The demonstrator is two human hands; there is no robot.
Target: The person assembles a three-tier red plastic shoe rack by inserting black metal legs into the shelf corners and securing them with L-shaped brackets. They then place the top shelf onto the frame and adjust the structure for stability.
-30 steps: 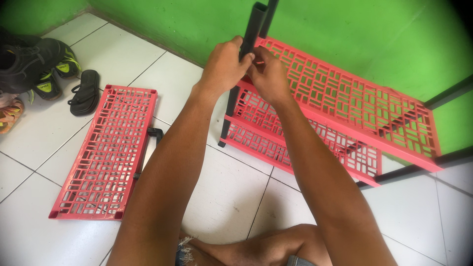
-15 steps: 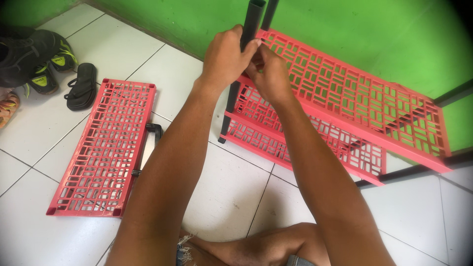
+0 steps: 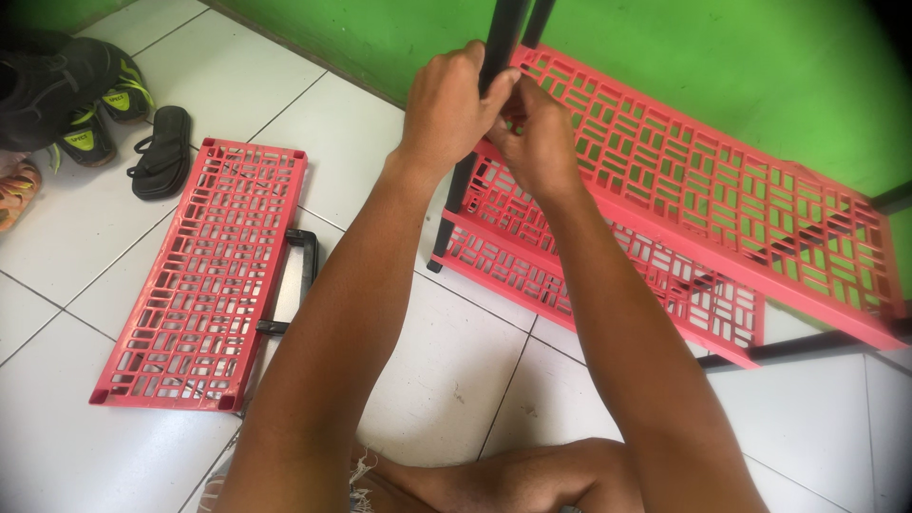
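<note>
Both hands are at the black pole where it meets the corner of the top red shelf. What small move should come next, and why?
Probably press the top red shelf corner down on the black pole while the left hand steadies the pole. The right hand sits at that corner, and the shelf slopes instead of lying level, so the joint looks unseated.

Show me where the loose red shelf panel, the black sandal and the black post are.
loose red shelf panel (image 3: 204,275), head view, middle of grid.
black sandal (image 3: 161,152), head view, its strap.
black post (image 3: 503,28), head view, above the hands.
</note>
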